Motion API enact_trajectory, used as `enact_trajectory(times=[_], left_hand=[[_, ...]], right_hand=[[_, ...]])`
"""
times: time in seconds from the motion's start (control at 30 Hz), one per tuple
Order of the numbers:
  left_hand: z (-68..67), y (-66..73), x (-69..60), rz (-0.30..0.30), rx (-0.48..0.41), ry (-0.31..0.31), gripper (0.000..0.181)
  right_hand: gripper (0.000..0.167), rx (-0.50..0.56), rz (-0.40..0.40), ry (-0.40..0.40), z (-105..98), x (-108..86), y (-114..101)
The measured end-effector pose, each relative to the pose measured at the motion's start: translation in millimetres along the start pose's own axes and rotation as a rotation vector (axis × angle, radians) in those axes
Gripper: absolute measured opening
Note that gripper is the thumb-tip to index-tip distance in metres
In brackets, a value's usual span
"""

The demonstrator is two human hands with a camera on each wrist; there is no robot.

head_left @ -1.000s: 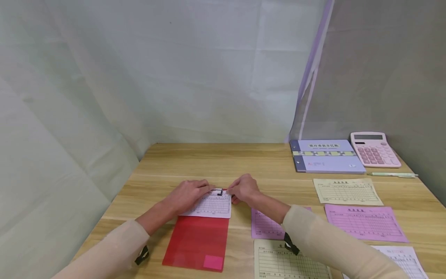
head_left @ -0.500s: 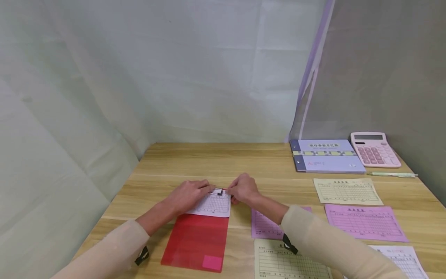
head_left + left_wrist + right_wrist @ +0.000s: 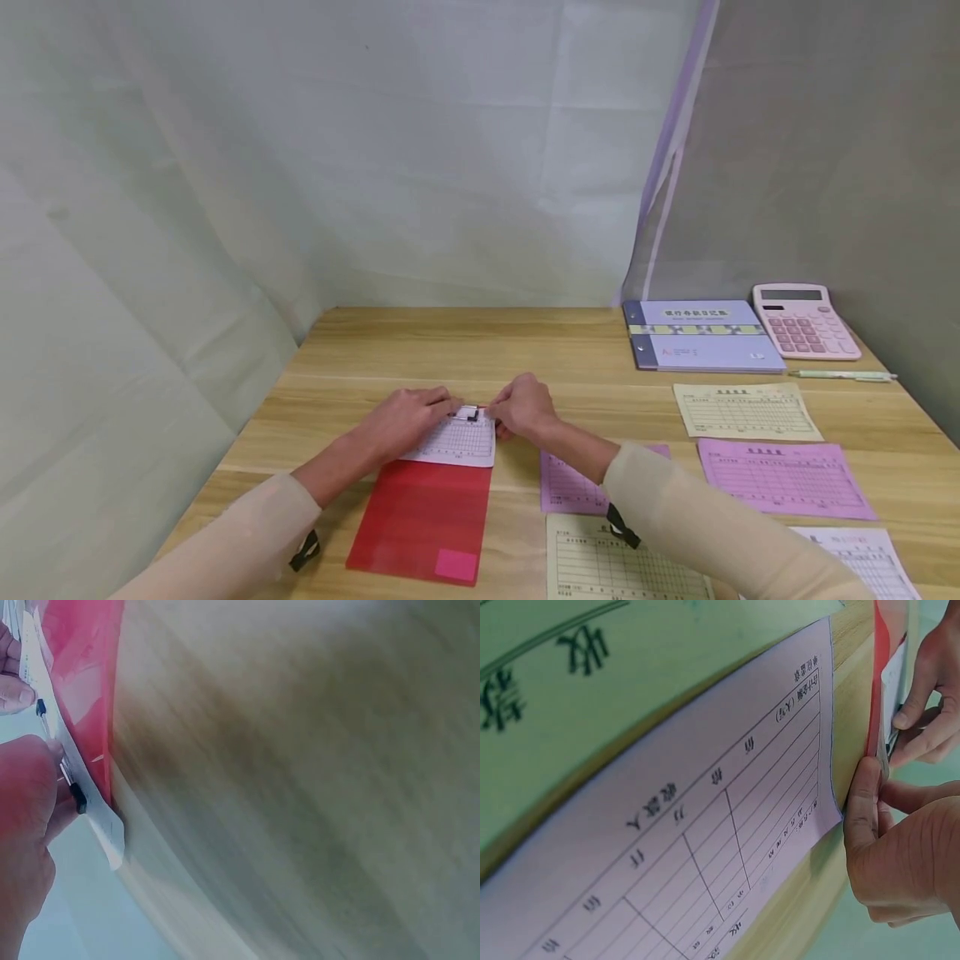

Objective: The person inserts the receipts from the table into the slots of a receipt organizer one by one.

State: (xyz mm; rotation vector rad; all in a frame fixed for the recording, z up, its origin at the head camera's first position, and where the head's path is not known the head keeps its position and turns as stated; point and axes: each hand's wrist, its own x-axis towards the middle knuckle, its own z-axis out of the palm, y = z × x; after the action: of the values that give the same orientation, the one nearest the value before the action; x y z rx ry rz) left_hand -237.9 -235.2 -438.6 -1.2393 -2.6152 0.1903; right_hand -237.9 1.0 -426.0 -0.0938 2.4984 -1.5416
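A red clip folder (image 3: 427, 517) with a pink label lies at the table's near left. Across its top half sits a white printed form (image 3: 463, 442), under a wire clip (image 3: 472, 414) with black ends. My left hand (image 3: 401, 425) pinches this clip between thumb and fingers, covering part of the form's left side. At the upper right corner, my right hand (image 3: 523, 407) pinches the edge of the form and folder together. The left wrist view catches the clip (image 3: 61, 761) beside my left hand (image 3: 26, 817). My right hand (image 3: 900, 855) hides the pinched corner in the right wrist view.
Under and beside the right forearm lie a purple form (image 3: 570, 483) and a yellow form (image 3: 592, 558). Further right are yellow (image 3: 750, 412), purple (image 3: 783, 479) and white (image 3: 870, 554) forms. A blue ledger book (image 3: 701, 350), pink calculator (image 3: 840, 337) and pen (image 3: 843, 376) occupy the back right.
The white form and red folder have shifted very slightly to the left, and the form's lower edge a touch upward. Both hands keep nearly the same places and grips.
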Motion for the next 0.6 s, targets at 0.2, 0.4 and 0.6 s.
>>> enact_trajectory(times=[0.2, 0.4, 0.6], left_hand=[[2.1, -0.4, 2.1, -0.015, -0.035, 0.002, 0.051], [3.5, -1.5, 2.2, -0.053, -0.115, 0.026, 0.038], [3.1, -5.3, 0.4, -0.096, -0.219, 0.052, 0.035]], right_hand=[[0.008, -0.034, 0.007, -0.021, -2.6, 0.5, -0.4], [0.010, -0.054, 0.009, -0.048, -5.1, 2.4, -1.0], [0.008, -0.024, -0.002, -0.087, -8.2, 1.8, -4.7]])
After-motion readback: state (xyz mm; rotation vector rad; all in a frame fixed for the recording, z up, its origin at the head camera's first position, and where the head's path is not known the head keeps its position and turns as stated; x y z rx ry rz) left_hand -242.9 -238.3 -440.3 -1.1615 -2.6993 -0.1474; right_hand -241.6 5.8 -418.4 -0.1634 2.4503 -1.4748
